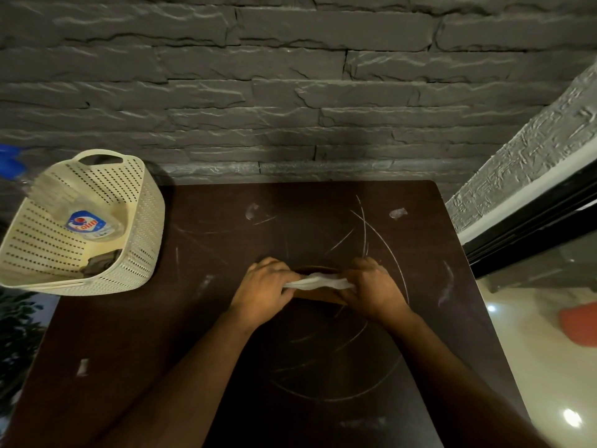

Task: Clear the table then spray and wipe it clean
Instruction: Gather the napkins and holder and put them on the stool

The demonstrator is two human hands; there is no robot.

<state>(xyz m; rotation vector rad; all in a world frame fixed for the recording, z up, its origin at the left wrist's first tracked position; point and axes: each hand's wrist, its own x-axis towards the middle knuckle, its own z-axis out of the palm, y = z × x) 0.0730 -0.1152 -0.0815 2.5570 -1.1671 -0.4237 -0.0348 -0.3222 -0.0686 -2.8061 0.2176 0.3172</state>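
Observation:
A dark brown table (200, 344) with pale scratches and smears fills the middle of the view. Over its centre, my left hand (263, 291) and my right hand (374, 291) each grip one end of a white tissue (318, 282), stretched between them. Under the tissue a brown flat object (318, 297) shows partly; what it is I cannot tell. A cream perforated basket (135, 253) rests on the table's far left corner. Inside it lies a clear spray bottle (87, 221) with a blue and red label and a blue head.
A dark stone wall (290, 92) runs right behind the table. At the right are a textured grey wall, a black frame (529, 221) and glossy floor with an orange object (578, 324). Leaves (16, 334) show at the lower left.

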